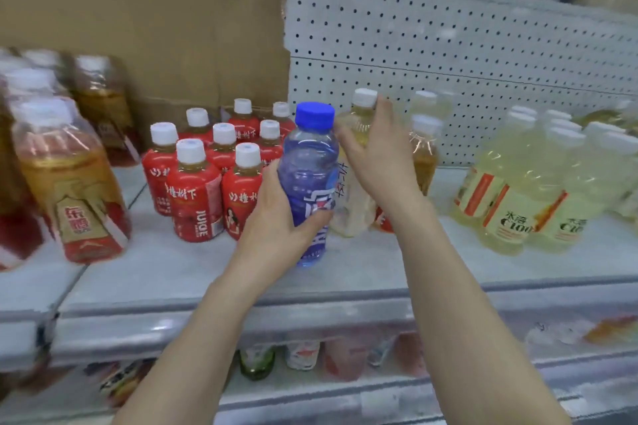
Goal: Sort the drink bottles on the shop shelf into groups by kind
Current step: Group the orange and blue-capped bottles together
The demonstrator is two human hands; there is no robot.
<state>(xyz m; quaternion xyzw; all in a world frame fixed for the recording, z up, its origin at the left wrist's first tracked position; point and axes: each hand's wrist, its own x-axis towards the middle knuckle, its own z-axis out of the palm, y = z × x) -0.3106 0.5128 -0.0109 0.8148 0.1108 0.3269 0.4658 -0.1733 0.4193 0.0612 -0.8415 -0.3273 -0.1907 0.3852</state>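
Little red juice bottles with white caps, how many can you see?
8 little red bottles, grouped left of the blue bottle: two in front, three in the middle, three behind. More may be hidden.

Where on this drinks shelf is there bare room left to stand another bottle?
Bare shelf runs along the front edge, before the red-labelled juice bottles and the C100 bottles. A narrow gap lies between the juice bottles and the large tea bottles. The middle is crowded: the blue-capped bottle, a pale yellow bottle and an amber bottle are bunched together.
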